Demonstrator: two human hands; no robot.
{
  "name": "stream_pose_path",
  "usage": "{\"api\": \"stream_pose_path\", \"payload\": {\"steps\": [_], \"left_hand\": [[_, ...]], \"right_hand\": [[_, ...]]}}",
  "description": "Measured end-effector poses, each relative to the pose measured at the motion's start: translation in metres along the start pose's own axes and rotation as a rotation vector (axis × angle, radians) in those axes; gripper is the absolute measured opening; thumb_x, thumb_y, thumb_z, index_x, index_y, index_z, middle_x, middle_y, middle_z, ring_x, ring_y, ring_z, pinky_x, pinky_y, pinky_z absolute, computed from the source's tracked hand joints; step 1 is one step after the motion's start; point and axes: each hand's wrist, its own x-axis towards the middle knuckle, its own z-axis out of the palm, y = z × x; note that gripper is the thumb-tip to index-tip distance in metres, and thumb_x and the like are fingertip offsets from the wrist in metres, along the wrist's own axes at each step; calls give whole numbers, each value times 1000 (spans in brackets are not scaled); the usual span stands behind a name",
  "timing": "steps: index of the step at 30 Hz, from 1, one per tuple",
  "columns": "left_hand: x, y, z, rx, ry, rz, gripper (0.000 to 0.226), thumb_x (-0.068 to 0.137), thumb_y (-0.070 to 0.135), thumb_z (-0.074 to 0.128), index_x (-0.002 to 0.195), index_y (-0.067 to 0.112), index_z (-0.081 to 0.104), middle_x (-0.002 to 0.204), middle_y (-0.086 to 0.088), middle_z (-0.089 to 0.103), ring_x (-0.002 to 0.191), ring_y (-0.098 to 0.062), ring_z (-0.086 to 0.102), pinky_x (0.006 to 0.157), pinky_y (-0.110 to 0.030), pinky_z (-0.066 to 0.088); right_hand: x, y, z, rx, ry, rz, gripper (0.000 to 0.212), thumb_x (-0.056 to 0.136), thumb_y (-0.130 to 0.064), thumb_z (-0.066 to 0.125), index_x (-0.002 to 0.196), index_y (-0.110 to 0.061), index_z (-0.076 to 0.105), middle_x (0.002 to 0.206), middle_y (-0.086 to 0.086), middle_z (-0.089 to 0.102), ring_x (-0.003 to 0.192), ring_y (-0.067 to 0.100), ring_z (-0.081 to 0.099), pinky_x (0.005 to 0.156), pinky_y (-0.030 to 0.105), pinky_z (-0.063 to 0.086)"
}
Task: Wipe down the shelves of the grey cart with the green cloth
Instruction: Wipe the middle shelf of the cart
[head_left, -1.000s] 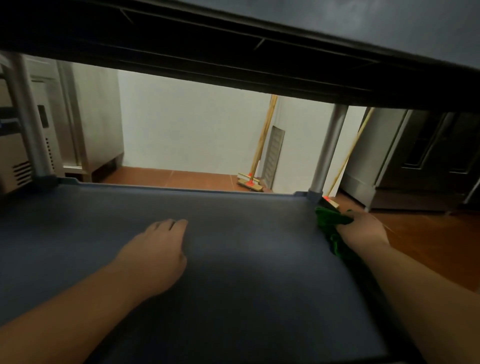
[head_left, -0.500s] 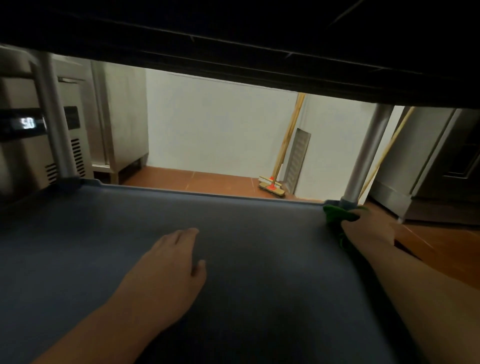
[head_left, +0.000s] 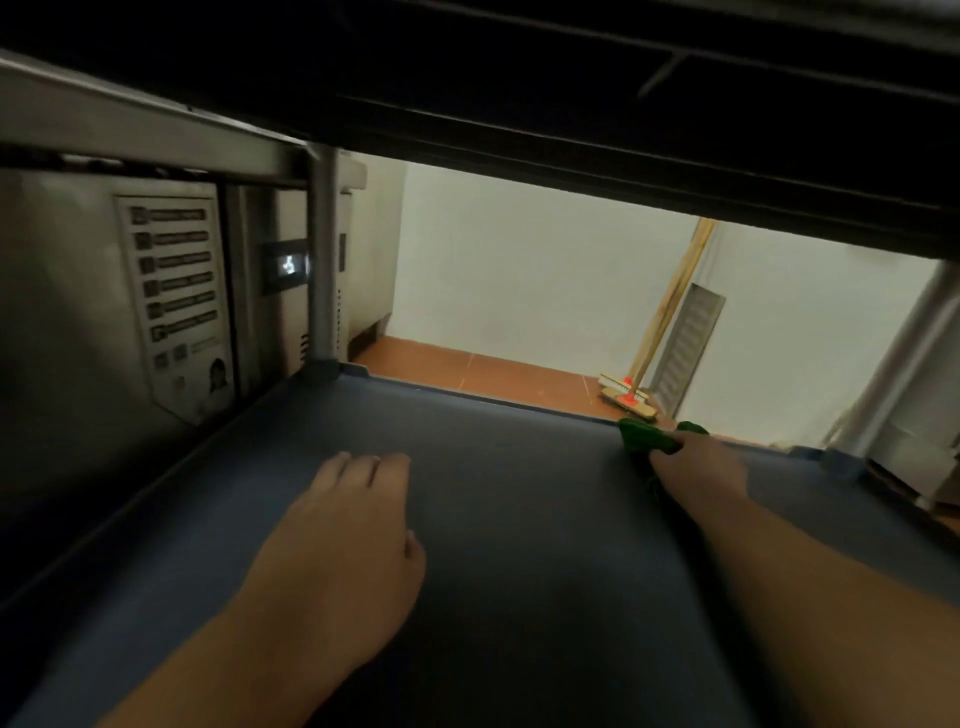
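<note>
Head: broom (head_left: 631, 392) beyond shelf (head_left: 519, 519), upper shelf (head_left: 571, 78) overhead.

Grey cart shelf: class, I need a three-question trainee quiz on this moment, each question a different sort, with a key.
1. True or false: the left hand holds the green cloth.
2. Where on the shelf is the cloth? A) near edge B) far edge C) left side
3. Fill in: beyond the cart, a ______ leans against the white wall.

Key: 1 false, the right hand holds it while the left lies flat on the shelf; 2 B; 3 broom.
</note>
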Motion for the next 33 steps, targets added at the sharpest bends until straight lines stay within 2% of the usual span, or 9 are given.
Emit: {"api": "stream_pose_path", "payload": {"steps": [2, 6, 12, 18, 21, 24, 26, 29, 33], "left_hand": [[-7, -16, -6, -3, -18, -4, 58, 93, 35, 44, 146, 27, 23, 150, 8, 32, 145, -16, 16, 114, -27, 23], [-18, -47, -16, -31, -43, -42, 56, 92, 34, 44, 144, 25, 23, 149, 5, 29, 143, -18, 17, 116, -31, 23], [-25, -88, -37, -114, -24, -108, 61, 94, 33, 44, 147, 22, 18, 154, 1, 22, 144, -19, 14, 118, -32, 18], [-33, -101, -39, -155, 7, -156, 57, 91, 22, 42, 143, 20, 21, 147, -1, 28, 140, -19, 21, 116, -29, 17], [-29, -94, -42, -193, 47, -187, 55, 89, 20, 43, 140, 24, 25, 141, 3, 34, 133, -15, 29, 111, -28, 26], [-25, -74, -41, -127, 3, -229, 53, 89, 25, 42, 140, 23, 27, 140, 1, 36, 133, -19, 31, 108, -33, 33], [-22, -56, -35, -52, -46, -211, 54, 89, 28, 43, 140, 23, 27, 141, 1, 36, 134, -20, 30, 107, -33, 34], [-15, -22, -22, -9, -52, -100, 51, 88, 29, 46, 136, 25, 29, 138, 3, 39, 131, -17, 33, 106, -30, 36], [3, 40, -1, -27, -68, 4, 61, 92, 28, 45, 148, 22, 22, 149, 2, 32, 139, -16, 26, 112, -31, 32]], "right_hand": [[-13, -39, 12, 38, -24, -43, 36, 89, -33, 61, 125, -31, 67, 100, 5, 70, 92, 25, 66, 72, 28, 46], [-39, -117, 36, 88, -71, -130, 35, 91, -33, 61, 125, -30, 66, 84, -4, 61, 70, 13, 56, 62, 24, 44], [-75, -223, 67, 182, -129, -225, 31, 91, -30, 60, 121, -27, 67, 97, 0, 71, 87, 18, 66, 86, 38, 57], [-136, -317, 91, 349, -258, -477, 7, 92, -37, 62, 97, -35, 66, 91, -9, 68, 81, 6, 62, 78, 30, 55], [-160, -336, 94, 409, -351, -668, 12, 88, -40, 63, 98, -34, 68, 97, -10, 66, 89, 9, 61, 81, 30, 51], [-144, -319, 82, 345, -371, -683, 15, 90, -28, 62, 104, -29, 69, 101, -2, 68, 95, 19, 63, 88, 39, 54], [-119, -286, 73, 277, -337, -598, 20, 92, -25, 60, 110, -29, 67, 100, -1, 67, 92, 18, 64, 89, 39, 55], [-78, -207, 56, 246, -277, -439, 25, 93, -21, 59, 115, -29, 66, 95, -3, 67, 85, 16, 63, 87, 36, 56], [-28, -81, 23, 165, -184, -261, 28, 91, -17, 55, 113, -27, 69, 93, -1, 69, 81, 16, 64, 79, 33, 56]]}}
